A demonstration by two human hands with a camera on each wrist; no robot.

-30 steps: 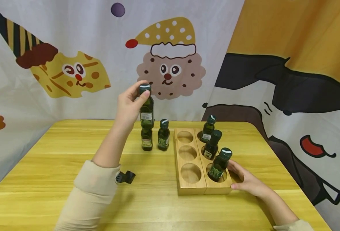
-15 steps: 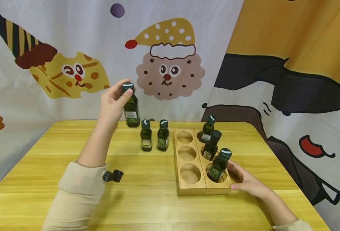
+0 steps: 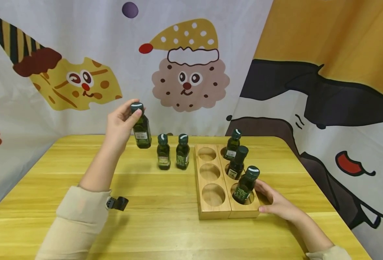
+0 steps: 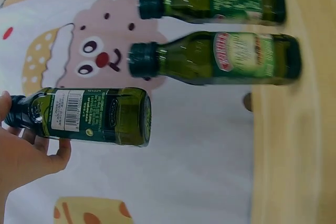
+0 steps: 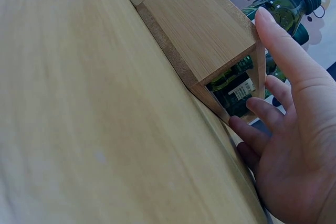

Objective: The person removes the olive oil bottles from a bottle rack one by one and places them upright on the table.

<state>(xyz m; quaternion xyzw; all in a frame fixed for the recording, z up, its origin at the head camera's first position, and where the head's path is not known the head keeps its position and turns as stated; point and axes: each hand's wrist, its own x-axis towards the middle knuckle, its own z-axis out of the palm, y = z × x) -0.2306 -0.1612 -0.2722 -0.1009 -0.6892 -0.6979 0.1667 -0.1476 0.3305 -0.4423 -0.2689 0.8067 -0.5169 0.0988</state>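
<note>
In the head view my left hand [image 3: 120, 124] pinches a small dark green glass bottle [image 3: 141, 131] by its cap, raised above the back of the table. The left wrist view shows a barcode label on this bottle [image 4: 86, 114]. Two similar bottles, one with a yellowish label [image 3: 163, 155] and one with a green label [image 3: 183, 156], stand to its right. My right hand [image 3: 279, 206] rests against the right side of a wooden bottle rack [image 3: 215, 213], thumb at the near corner. Three bottles lean in the rack's right row, the nearest [image 3: 243, 189] closest to this hand.
The rack's left row has three round holes [image 3: 213, 195]. Behind the wooden table [image 3: 159, 227] hangs a curtain [image 3: 113, 21] printed with cartoon figures. A small black device [image 3: 117, 203] sits at the left cuff.
My left hand has carried its bottle leftward, away from above the standing bottle with the yellowish label, and lately somewhat lower. The right hand and the rack stay in place.
</note>
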